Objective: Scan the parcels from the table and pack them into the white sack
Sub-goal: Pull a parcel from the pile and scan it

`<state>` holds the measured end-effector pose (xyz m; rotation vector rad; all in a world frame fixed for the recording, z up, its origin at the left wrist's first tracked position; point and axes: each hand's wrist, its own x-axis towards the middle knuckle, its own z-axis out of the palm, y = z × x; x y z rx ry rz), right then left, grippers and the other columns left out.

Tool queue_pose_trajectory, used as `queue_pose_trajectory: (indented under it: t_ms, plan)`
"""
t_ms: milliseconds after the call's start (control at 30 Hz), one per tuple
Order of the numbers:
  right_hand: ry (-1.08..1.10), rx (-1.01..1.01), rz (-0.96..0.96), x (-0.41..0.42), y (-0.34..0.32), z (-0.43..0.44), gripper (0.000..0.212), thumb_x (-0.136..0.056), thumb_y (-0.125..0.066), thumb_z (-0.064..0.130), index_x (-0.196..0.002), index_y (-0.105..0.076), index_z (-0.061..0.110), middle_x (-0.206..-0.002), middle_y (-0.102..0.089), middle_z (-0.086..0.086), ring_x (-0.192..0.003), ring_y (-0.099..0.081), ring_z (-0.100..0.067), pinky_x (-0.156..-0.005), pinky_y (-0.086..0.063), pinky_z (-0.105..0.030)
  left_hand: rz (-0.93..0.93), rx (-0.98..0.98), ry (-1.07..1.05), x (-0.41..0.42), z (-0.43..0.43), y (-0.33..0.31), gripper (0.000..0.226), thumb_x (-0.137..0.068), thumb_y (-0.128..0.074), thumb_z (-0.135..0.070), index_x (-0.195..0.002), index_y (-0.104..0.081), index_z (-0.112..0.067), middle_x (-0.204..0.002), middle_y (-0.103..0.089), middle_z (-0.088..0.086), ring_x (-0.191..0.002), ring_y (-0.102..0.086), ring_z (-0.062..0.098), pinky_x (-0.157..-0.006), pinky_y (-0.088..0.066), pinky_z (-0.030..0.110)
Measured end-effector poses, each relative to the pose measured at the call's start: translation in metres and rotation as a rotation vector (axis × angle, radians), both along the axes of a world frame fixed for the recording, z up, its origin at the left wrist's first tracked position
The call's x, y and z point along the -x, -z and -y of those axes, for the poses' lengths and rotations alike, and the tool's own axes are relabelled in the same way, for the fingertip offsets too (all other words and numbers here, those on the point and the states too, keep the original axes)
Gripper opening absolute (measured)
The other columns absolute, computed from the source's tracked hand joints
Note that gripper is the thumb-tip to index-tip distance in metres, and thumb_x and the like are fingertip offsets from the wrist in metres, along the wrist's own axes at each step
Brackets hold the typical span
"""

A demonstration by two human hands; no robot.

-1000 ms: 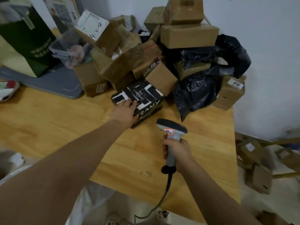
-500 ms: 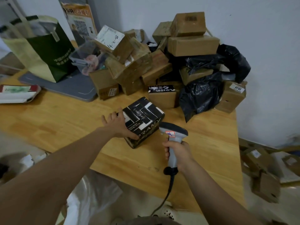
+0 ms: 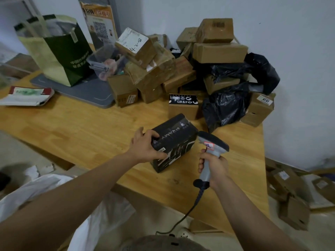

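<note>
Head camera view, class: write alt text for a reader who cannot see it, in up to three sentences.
A person's left hand grips a black box on a wooden table while the right hand holds a grey scanner beside it. Behind lies a heap of cardboard parcels and black bags; a white sack sits below the table's edge.

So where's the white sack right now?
Head view, lower left: the white sack lies below the table's near edge, partly hidden by the left forearm.
</note>
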<state>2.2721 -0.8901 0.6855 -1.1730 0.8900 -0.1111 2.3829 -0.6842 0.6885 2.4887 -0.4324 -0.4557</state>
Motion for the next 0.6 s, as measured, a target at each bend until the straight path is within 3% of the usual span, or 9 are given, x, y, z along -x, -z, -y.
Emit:
queue_pose_trajectory:
  t_ms: [33,100,200,300,400,467,600]
  plan:
    - [0.005,-0.001,0.003,0.000,0.000,0.000,0.009,-0.079,-0.067,-0.002,-0.079,-0.061,0.005,-0.054,-0.054,-0.008,-0.044,-0.048,-0.019,-0.044,-0.042,-0.027,-0.115,0.068,-0.037,-0.002,0.003,-0.001,0.087,-0.061,-0.086,-0.044,-0.128,-0.035,-0.024,-0.131,-0.027,0.007,-0.134,-0.031,0.031,-0.108,-0.033,0.038]
    - [0.005,0.002,0.012,0.001,-0.001,0.000,0.009,-0.079,-0.067,-0.002,-0.080,-0.063,0.005,-0.053,-0.055,-0.007,-0.044,-0.048,-0.018,-0.043,-0.042,-0.026,-0.119,0.126,-0.060,-0.004,0.007,-0.003,0.114,-0.056,-0.090,-0.042,-0.143,-0.019,-0.020,-0.129,-0.029,0.004,-0.129,-0.038,0.027,-0.105,-0.039,0.037]
    - [-0.004,-0.002,0.021,0.003,-0.001,-0.001,0.009,-0.079,-0.068,-0.002,-0.081,-0.063,0.005,-0.053,-0.055,-0.006,-0.044,-0.048,-0.018,-0.043,-0.042,-0.026,0.183,-0.062,0.043,0.003,0.002,-0.002,0.135,-0.056,-0.086,-0.048,-0.152,0.005,-0.020,-0.145,-0.021,0.005,-0.134,-0.026,0.025,-0.108,-0.036,0.042]
    - [-0.004,-0.003,0.014,0.004,0.000,-0.001,0.008,-0.080,-0.067,-0.002,-0.083,-0.063,0.004,-0.055,-0.055,-0.008,-0.045,-0.048,-0.019,-0.044,-0.043,-0.027,0.418,-0.196,0.219,0.015,-0.013,0.009,0.110,-0.063,-0.080,-0.056,-0.147,-0.022,-0.016,-0.143,-0.025,0.006,-0.134,-0.026,0.025,-0.109,-0.034,0.036]
    - [-0.010,-0.011,0.008,0.006,0.002,-0.001,0.008,-0.081,-0.067,-0.001,-0.084,-0.063,0.004,-0.058,-0.055,-0.009,-0.044,-0.049,-0.017,-0.043,-0.042,-0.026,0.331,-0.148,0.247,0.025,-0.024,0.020,0.100,-0.064,-0.078,-0.061,-0.142,-0.033,-0.018,-0.144,-0.023,0.003,-0.135,-0.024,0.022,-0.112,-0.029,0.032]
    - [-0.010,-0.016,0.002,0.007,0.004,0.000,0.008,-0.081,-0.067,-0.001,-0.086,-0.063,0.003,-0.058,-0.056,-0.009,-0.045,-0.049,-0.017,-0.044,-0.042,-0.027,0.215,-0.109,0.184,0.023,-0.023,0.022,0.117,-0.060,-0.079,-0.062,-0.150,-0.018,-0.019,-0.152,-0.010,0.004,-0.142,-0.012,0.025,-0.116,-0.019,0.037]
    - [-0.018,0.003,-0.023,0.007,0.005,0.001,0.007,-0.080,-0.068,-0.001,-0.081,-0.062,0.002,-0.056,-0.056,-0.009,-0.042,-0.049,-0.017,-0.042,-0.042,-0.026,0.032,-0.273,0.169,0.007,-0.015,0.022,0.147,-0.053,-0.078,-0.070,-0.150,0.020,-0.019,-0.157,0.022,0.007,-0.145,0.019,0.027,-0.117,0.004,0.047]
